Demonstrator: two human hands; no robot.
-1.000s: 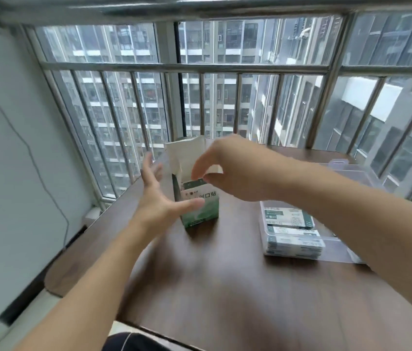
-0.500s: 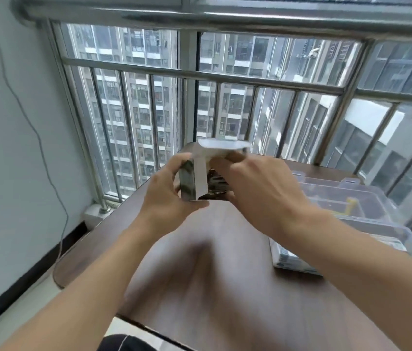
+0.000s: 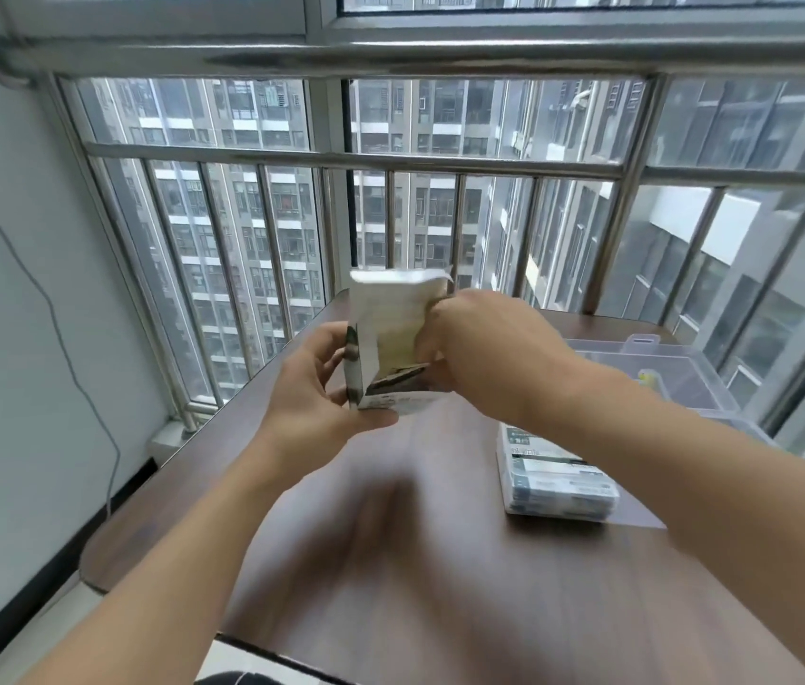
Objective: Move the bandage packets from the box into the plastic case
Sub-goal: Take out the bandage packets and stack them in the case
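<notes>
Both your hands held the box (image 3: 390, 348) above the tabletop (image 3: 440, 561) at the frame center: your left hand (image 3: 321, 402) gripped its lower side, your right hand (image 3: 484, 353) gripped its right edge. Bandage packets (image 3: 556, 479) lay in the plastic case (image 3: 697, 383) at the right.

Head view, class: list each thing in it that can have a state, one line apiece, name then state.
box: flap open, lifted off the table, blurred
left hand: grips the box
right hand: fingers at the box's open top; its grip hidden
plastic case: lid open
bandage packets: stacked in the case
table: bears the case
</notes>
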